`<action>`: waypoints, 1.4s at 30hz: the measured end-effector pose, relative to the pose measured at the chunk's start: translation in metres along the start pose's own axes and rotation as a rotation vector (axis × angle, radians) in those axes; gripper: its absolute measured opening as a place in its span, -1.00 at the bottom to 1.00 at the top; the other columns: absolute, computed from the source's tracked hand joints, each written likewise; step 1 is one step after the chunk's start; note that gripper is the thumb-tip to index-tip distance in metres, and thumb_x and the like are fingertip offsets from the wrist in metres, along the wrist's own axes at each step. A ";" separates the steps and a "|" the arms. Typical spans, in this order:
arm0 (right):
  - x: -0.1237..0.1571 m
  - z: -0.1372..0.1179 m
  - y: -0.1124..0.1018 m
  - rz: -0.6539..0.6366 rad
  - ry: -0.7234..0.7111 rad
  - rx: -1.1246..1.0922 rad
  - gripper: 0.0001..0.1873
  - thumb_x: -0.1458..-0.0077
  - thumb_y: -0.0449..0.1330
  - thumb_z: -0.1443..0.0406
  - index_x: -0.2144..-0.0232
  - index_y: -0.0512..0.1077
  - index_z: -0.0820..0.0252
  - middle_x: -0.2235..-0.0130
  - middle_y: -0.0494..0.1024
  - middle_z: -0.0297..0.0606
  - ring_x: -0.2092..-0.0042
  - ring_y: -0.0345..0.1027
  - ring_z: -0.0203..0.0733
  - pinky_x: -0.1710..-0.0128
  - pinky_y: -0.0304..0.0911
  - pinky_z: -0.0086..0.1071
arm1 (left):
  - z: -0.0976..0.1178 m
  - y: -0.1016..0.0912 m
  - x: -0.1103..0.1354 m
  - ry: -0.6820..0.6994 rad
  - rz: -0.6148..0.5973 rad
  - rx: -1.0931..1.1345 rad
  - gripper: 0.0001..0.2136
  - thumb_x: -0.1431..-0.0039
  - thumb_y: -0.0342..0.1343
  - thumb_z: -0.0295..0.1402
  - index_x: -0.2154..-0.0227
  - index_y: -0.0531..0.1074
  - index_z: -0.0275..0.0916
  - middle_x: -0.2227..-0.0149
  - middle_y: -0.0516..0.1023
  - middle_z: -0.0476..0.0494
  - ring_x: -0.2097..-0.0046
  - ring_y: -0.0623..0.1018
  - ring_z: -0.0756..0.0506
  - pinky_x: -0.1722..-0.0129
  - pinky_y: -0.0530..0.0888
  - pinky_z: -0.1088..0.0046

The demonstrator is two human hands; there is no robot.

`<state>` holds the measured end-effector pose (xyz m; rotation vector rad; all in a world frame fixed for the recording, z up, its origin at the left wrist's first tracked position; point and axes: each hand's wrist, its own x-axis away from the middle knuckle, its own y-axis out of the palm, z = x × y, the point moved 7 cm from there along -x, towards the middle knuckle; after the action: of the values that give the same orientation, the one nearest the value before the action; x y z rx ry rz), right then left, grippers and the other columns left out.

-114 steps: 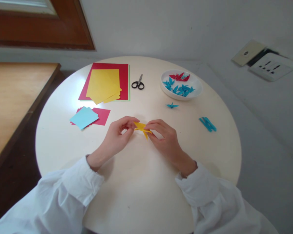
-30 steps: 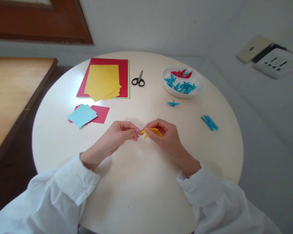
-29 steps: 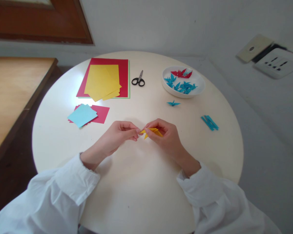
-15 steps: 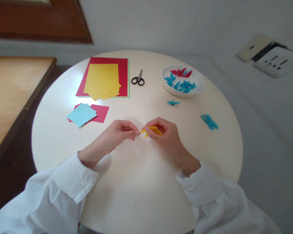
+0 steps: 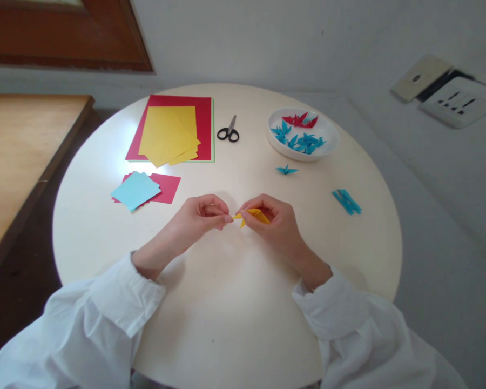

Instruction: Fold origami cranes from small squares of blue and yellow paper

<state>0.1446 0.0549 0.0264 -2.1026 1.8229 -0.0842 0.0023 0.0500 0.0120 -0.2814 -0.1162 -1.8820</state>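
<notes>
A small folded yellow paper piece [image 5: 254, 215] sits between my two hands just above the round cream table [image 5: 227, 302]. My right hand [image 5: 272, 222] is closed round most of it, fingers curled over the folds. My left hand [image 5: 202, 216] pinches the pointed left tip with thumb and forefinger. Both hands are near the table's middle, in white sleeves.
Large yellow sheets on a red sheet [image 5: 173, 132] lie at the back left, with light blue and red squares [image 5: 140, 189] nearer. Black scissors [image 5: 229, 131] lie beside a white bowl [image 5: 303, 152] of blue and red paper cranes. A loose blue crane [image 5: 286, 170] and blue folded strips [image 5: 347, 201] lie to the right.
Earlier the yellow piece was spread wider between the hands; now it is folded narrower, my right hand covers more of it, and my left hand pinches its tip.
</notes>
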 end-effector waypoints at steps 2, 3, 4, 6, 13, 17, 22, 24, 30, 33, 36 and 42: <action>0.000 0.000 0.000 0.004 -0.002 -0.001 -0.92 0.11 0.20 0.33 0.58 0.36 0.18 0.54 0.44 -0.37 0.47 0.28 -0.30 0.45 0.19 -0.40 | 0.000 0.000 0.000 0.008 0.002 -0.004 -0.90 0.08 0.20 -0.37 0.49 0.41 -0.26 0.51 0.45 -0.01 0.43 0.44 0.02 0.44 0.35 0.52; 0.000 0.000 0.000 0.005 -0.002 -0.001 -0.92 0.11 0.20 0.33 0.58 0.36 0.18 0.54 0.44 -0.37 0.46 0.28 -0.30 0.45 0.19 -0.40 | 0.001 0.000 0.000 0.012 0.005 -0.004 -0.90 0.08 0.20 -0.37 0.49 0.41 -0.26 0.51 0.45 -0.01 0.43 0.44 0.02 0.44 0.35 0.52; 0.000 0.000 0.000 0.008 -0.002 -0.001 -0.92 0.11 0.20 0.33 0.58 0.36 0.18 0.53 0.44 -0.37 0.46 0.28 -0.30 0.45 0.19 -0.40 | 0.001 0.000 0.000 0.016 0.008 -0.004 -0.90 0.08 0.20 -0.37 0.50 0.40 -0.26 0.51 0.44 0.00 0.43 0.44 0.02 0.43 0.35 0.52; 0.000 0.000 0.000 0.013 -0.004 -0.001 -0.92 0.11 0.20 0.33 0.57 0.36 0.18 0.53 0.45 -0.37 0.46 0.29 -0.29 0.45 0.20 -0.41 | 0.001 -0.001 -0.001 0.021 0.010 0.003 -0.91 0.08 0.19 -0.39 0.50 0.40 -0.26 0.50 0.45 0.00 0.42 0.45 0.02 0.41 0.36 0.51; 0.000 -0.001 -0.001 0.014 -0.017 -0.003 -0.93 0.10 0.19 0.34 0.57 0.36 0.20 0.53 0.45 -0.38 0.47 0.30 -0.32 0.46 0.21 -0.44 | 0.002 0.003 0.001 -0.016 -0.026 0.007 -0.88 -0.01 0.13 -0.33 0.49 0.44 -0.30 0.47 0.48 -0.06 0.38 0.47 0.00 0.36 0.40 0.48; 0.000 -0.001 0.001 0.008 -0.013 -0.033 -0.92 0.11 0.20 0.34 0.57 0.36 0.19 0.53 0.46 -0.37 0.47 0.32 -0.32 0.47 0.23 -0.44 | 0.001 0.007 0.003 -0.047 -0.073 -0.107 -0.82 -0.03 0.11 -0.29 0.49 0.50 -0.30 0.44 0.53 -0.11 0.37 0.46 -0.01 0.36 0.39 0.47; 0.001 -0.003 0.003 -0.008 -0.030 -0.054 -0.92 0.11 0.21 0.35 0.57 0.36 0.19 0.51 0.49 -0.36 0.47 0.34 -0.32 0.47 0.25 -0.44 | 0.000 0.009 0.001 -0.028 -0.087 -0.163 -0.82 -0.03 0.07 -0.33 0.55 0.50 -0.28 0.49 0.52 -0.06 0.45 0.41 0.03 0.43 0.36 0.51; 0.001 -0.003 0.003 -0.004 -0.035 -0.052 -0.92 0.11 0.21 0.35 0.57 0.36 0.19 0.51 0.49 -0.36 0.46 0.35 -0.32 0.47 0.25 -0.44 | 0.000 0.009 0.000 -0.013 -0.080 -0.167 -0.82 -0.03 0.06 -0.33 0.56 0.50 -0.28 0.51 0.52 -0.05 0.47 0.41 0.03 0.44 0.35 0.52; 0.002 -0.004 0.003 0.010 -0.050 -0.059 -0.92 0.10 0.21 0.34 0.56 0.36 0.19 0.49 0.51 -0.35 0.46 0.37 -0.31 0.46 0.27 -0.43 | 0.003 0.008 0.001 0.006 -0.071 -0.176 -0.81 -0.02 0.06 -0.33 0.57 0.48 -0.29 0.53 0.50 -0.06 0.47 0.41 0.03 0.44 0.36 0.53; 0.002 -0.005 0.003 0.015 -0.062 -0.064 -0.93 0.10 0.21 0.35 0.56 0.36 0.19 0.49 0.52 -0.33 0.45 0.37 -0.30 0.45 0.28 -0.43 | 0.004 0.008 0.001 0.009 -0.073 -0.178 -0.80 -0.02 0.06 -0.30 0.56 0.48 -0.29 0.54 0.49 -0.06 0.47 0.41 0.02 0.44 0.36 0.53; 0.002 -0.005 0.003 0.013 -0.064 -0.056 -0.93 0.10 0.20 0.35 0.56 0.36 0.19 0.48 0.52 -0.33 0.45 0.37 -0.30 0.45 0.28 -0.43 | 0.005 0.009 0.001 0.008 -0.075 -0.201 -0.78 -0.03 0.06 -0.27 0.57 0.48 -0.29 0.54 0.49 -0.07 0.48 0.41 0.02 0.45 0.37 0.52; 0.002 -0.005 0.003 0.010 -0.061 -0.038 -0.93 0.10 0.20 0.34 0.55 0.36 0.19 0.48 0.52 -0.33 0.46 0.35 -0.31 0.47 0.26 -0.44 | 0.004 0.009 0.001 0.004 -0.079 -0.200 -0.77 -0.07 0.04 -0.29 0.56 0.50 -0.29 0.53 0.53 -0.08 0.48 0.43 0.02 0.45 0.39 0.53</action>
<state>0.1410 0.0517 0.0296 -2.0979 1.8127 0.0165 0.0109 0.0474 0.0155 -0.4148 0.0648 -1.9755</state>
